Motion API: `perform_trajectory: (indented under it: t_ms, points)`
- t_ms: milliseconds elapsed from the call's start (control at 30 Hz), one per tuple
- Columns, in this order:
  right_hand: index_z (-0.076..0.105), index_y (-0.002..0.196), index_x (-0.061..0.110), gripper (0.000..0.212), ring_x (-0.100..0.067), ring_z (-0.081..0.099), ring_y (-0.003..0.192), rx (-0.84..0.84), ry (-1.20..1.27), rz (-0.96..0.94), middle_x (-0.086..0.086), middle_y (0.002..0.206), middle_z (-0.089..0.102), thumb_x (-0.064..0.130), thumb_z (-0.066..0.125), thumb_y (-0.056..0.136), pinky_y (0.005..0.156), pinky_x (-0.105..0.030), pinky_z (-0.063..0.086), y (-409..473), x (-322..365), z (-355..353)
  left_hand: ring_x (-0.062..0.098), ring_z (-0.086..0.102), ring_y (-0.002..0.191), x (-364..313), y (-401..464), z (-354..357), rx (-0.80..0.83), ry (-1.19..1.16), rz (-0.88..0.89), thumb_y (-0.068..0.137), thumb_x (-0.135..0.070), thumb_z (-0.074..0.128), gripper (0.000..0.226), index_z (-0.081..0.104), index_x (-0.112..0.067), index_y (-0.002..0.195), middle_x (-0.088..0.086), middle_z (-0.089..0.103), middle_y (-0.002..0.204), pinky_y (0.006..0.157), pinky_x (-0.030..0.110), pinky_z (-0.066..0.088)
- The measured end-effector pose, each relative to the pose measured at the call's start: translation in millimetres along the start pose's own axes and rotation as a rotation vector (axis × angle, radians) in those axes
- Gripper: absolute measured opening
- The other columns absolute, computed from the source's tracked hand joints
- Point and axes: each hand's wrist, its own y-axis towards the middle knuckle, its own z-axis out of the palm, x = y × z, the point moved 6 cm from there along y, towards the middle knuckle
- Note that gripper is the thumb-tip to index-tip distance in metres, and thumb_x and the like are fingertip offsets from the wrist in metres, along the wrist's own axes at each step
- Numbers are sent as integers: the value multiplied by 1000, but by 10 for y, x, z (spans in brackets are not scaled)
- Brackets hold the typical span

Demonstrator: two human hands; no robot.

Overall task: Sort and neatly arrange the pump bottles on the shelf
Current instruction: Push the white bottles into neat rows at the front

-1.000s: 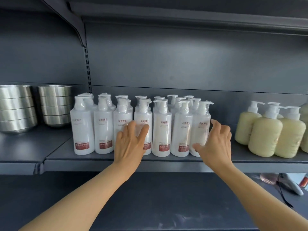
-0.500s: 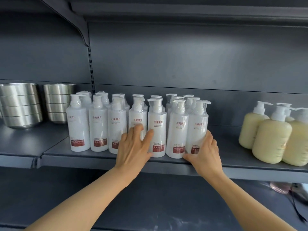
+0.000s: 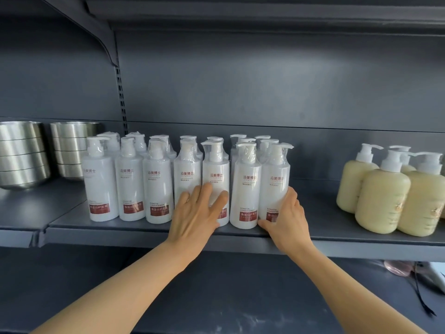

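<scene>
Upright, the white pump bottles (image 3: 157,186) wear red labels and plastic-wrapped pumps.

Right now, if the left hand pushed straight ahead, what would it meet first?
The left hand already rests flat on two front-row white bottles; pushing on would likely drive them into the bottles behind.

- Two stacks of steel bowls (image 3: 22,155) sit at nine o'clock, side by side.
- A black cable (image 3: 422,295) trails at four o'clock, lower shelf.

White pump bottles (image 3: 157,186) with red labels stand upright, packed in rows, on my shelf's (image 3: 144,231) front.
</scene>
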Motion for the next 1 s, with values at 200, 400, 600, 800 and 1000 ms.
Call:
perform_trajectory:
  t_ms: [200, 400, 600, 800, 1000]
  points:
    - [33, 128, 16, 67, -25, 56, 106, 79, 10, 54, -5, 120, 55, 17, 75, 75, 87, -41, 52, 26, -59, -70, 28, 44, 91, -344, 189, -7, -38, -22, 208, 50, -2, 79, 77, 52, -24, 119, 13, 42, 121, 70, 37, 42]
    - [34, 127, 13, 62, -26, 58, 105, 92, 13, 90, -7, 120, 57, 13, 72, 78, 87, -39, 52, 27, -35, -65, 28, 43, 88, -369, 257, -9, -19, -30, 214, 45, 1, 77, 69, 62, -22, 109, 14, 41, 118, 68, 38, 45]
    - [29, 136, 13, 71, -22, 56, 108, 123, 27, 119, -6, 126, 55, 15, 72, 79, 85, -30, 49, -39, -8, -128, 30, 55, 82, -405, 232, -64, 16, -57, 230, 45, 6, 70, 62, 64, -20, 101, 15, 47, 115, 65, 36, 44]
    - [14, 149, 17, 81, -23, 39, 133, 110, -55, 138, -7, 149, 33, 22, 66, 87, 98, -33, 44, -310, -6, -330, 28, 56, 81, -429, 126, -119, 93, -71, 244, 43, 0, 79, 55, 65, -15, 94, 12, 60, 101, 62, 34, 45]
    - [23, 145, 15, 68, -21, 49, 116, 61, -154, 139, -7, 141, 39, 25, 61, 89, 94, -33, 45, -579, -19, -607, 25, 56, 84, -526, 97, -284, 200, -103, 232, 52, -10, 85, 48, 65, -15, 96, 6, 60, 94, 64, 34, 44]
